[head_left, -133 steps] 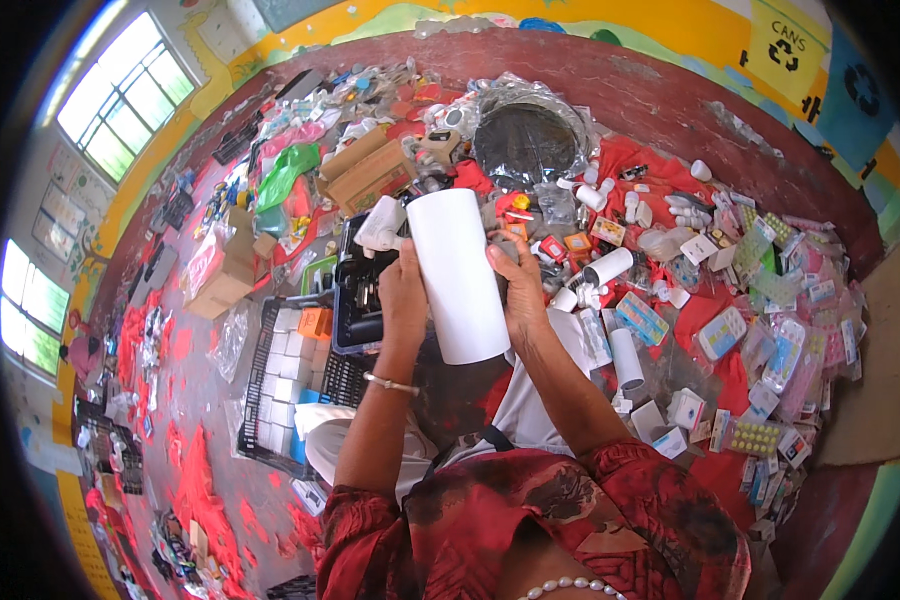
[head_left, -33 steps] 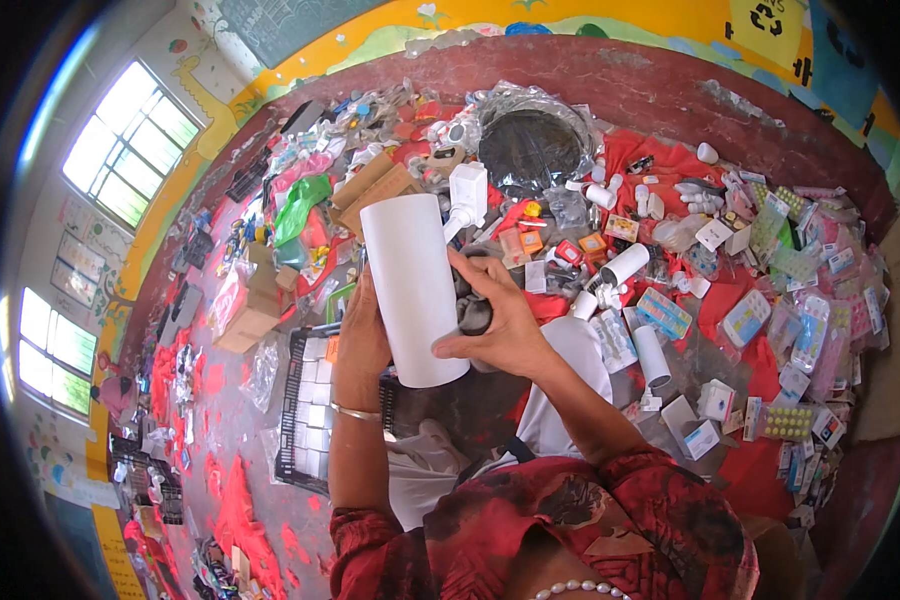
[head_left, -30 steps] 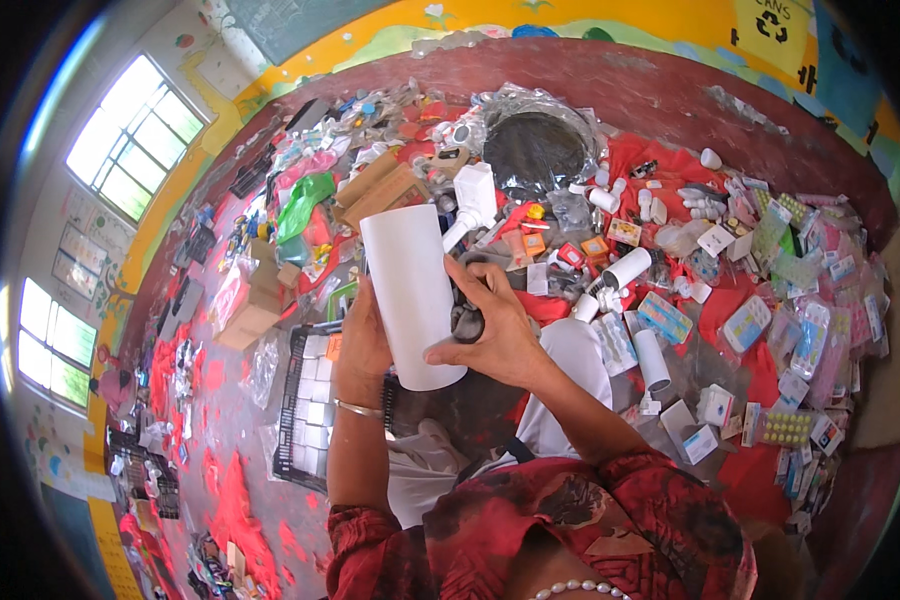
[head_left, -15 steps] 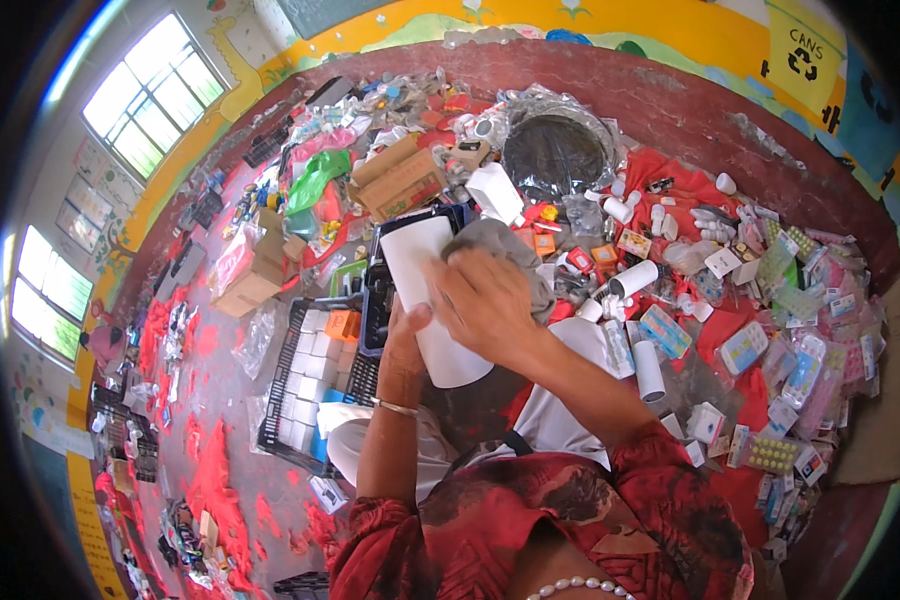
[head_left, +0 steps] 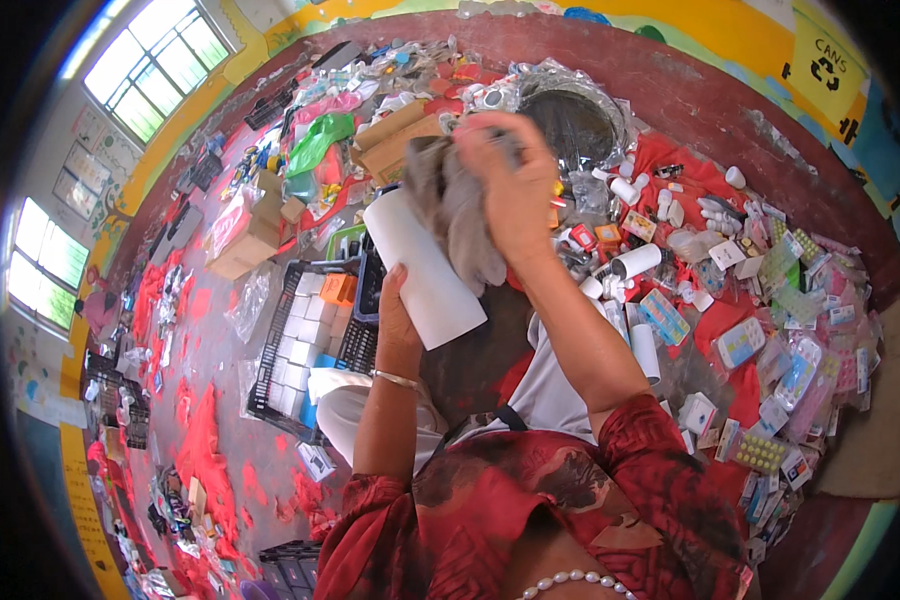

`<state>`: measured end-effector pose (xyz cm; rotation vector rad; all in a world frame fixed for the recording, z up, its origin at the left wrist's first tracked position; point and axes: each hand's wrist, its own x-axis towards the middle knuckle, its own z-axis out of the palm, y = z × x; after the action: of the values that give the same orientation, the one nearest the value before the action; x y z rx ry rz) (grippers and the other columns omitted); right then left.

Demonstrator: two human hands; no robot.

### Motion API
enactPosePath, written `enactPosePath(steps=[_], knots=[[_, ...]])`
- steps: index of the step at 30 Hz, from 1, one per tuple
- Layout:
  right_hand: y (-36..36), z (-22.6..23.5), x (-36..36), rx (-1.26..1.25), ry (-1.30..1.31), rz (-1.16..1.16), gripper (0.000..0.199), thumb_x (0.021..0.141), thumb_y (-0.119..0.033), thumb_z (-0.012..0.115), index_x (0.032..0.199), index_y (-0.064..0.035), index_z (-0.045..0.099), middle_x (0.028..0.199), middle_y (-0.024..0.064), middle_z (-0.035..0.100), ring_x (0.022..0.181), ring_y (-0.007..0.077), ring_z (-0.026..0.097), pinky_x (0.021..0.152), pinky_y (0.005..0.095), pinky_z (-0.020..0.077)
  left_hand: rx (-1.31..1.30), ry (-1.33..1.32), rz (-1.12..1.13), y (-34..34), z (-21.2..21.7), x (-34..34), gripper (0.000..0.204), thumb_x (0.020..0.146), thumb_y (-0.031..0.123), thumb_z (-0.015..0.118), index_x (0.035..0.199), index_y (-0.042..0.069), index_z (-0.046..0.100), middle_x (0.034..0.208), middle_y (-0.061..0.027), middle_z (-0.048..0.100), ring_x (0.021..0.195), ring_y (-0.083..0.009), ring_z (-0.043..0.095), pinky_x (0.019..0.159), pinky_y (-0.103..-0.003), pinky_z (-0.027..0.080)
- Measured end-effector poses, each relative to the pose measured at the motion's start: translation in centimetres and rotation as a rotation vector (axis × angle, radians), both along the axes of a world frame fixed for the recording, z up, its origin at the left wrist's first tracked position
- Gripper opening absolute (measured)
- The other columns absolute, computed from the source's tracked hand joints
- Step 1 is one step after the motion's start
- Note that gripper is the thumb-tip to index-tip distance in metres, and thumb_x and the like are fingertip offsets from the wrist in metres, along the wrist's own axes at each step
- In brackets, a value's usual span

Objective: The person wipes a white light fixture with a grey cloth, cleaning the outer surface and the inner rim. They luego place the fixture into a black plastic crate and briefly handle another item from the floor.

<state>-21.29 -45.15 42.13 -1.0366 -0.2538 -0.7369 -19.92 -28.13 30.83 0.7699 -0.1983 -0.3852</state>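
In my left hand is a large plain white cylinder, its thumb pressed along the side. The cylinder tilts, with its upper end leaning left and its lower end towards my lap. My right hand grips a crumpled grey-brown cloth, which hangs down beside and partly over the cylinder's upper right side. Motion blurs the right fingertips a little. Whether the cloth touches the cylinder I cannot tell.
Left of my knee stands a black crate with rows of small white boxes and an orange box. Cardboard boxes lie beyond. Blister packs, white bottles and red cloth cover the floor at right.
My right hand has risen away from the cylinder's face, lifting the cloth up with it. The cylinder has shifted slightly upward and leans more to the left.
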Motion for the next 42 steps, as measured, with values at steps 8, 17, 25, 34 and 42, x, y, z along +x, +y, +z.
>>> enactPosePath(steps=[8, 17, 25, 34, 42], knots=[[3.0, -4.9, -1.4, -1.046, -0.108, 0.045, 0.038, 0.061, -0.020, 0.071, 0.095, -0.0088, 0.060, 0.113, 0.0097, 0.052, 0.105, 0.0313, 0.050, 0.091, 0.0392, 0.0388, -0.201, -0.118, 0.123, 0.8, 0.3, 1.0, 0.052, 0.086, 0.038, 0.043, 0.128, 0.007, 0.040, 0.125, -0.0136, 0.047, 0.111, -0.0272, 0.050, 0.093, -0.041, 0.043], [2.4, -10.5, -3.8, -1.110, -0.044, 0.270, 0.024, 0.055, -0.005, 0.067, 0.079, -0.0090, 0.064, 0.094, 0.0062, 0.060, 0.093, 0.0256, 0.056, 0.079, 0.0336, 0.0455, -0.193, -0.048, 0.557, 5.5, 2.1, 4.8, 0.047, 0.086, 0.031, 0.053, 0.121, 0.002, 0.042, 0.107, -0.0137, 0.056, 0.096, -0.0270, 0.057, 0.086, -0.040, 0.047], [0.3, -0.9, -2.3, -0.416, -0.108, -0.084, 0.022, 0.060, -0.003, 0.069, 0.081, -0.0066, 0.064, 0.091, 0.0087, 0.060, 0.092, 0.0211, 0.057, 0.081, 0.0307, 0.0440, -0.010, -0.211, 0.583, 5.0, 2.6, 3.6, 0.053, 0.087, 0.021, 0.053, 0.131, 0.008, 0.027, 0.114, -0.0116, 0.049, 0.100, -0.0256, 0.053, 0.085, -0.039, 0.048], [7.8, -1.1, -0.2, -1.093, -0.250, 0.022, 0.015, 0.062, -0.016, 0.064, 0.074, -0.0084, 0.059, 0.084, 0.0066, 0.058, 0.084, 0.0274, 0.056, 0.080, 0.0386, 0.0405, -0.075, -0.164, 0.509, 2.3, 3.7, 2.6, 0.046, 0.091, 0.035, 0.044, 0.126, 0.006, 0.038, 0.111, -0.0110, 0.054, 0.099, -0.0229, 0.055, 0.087, -0.035, 0.046], [1.9, -9.9, 0.9, -0.527, 0.367, 0.266, 0.016, 0.067, -0.004, 0.065, 0.083, -0.0051, 0.063, 0.084, 0.0078, 0.064, 0.078, 0.0207, 0.063, 0.065, 0.0312, 0.0503, -0.242, -0.022, 0.637, 6.7, 5.3, 1.8, 0.052, 0.090, 0.048, 0.040, 0.119, 0.005, 0.046, 0.103, -0.0114, 0.058, 0.094, -0.0260, 0.057, 0.082, -0.039, 0.048]])
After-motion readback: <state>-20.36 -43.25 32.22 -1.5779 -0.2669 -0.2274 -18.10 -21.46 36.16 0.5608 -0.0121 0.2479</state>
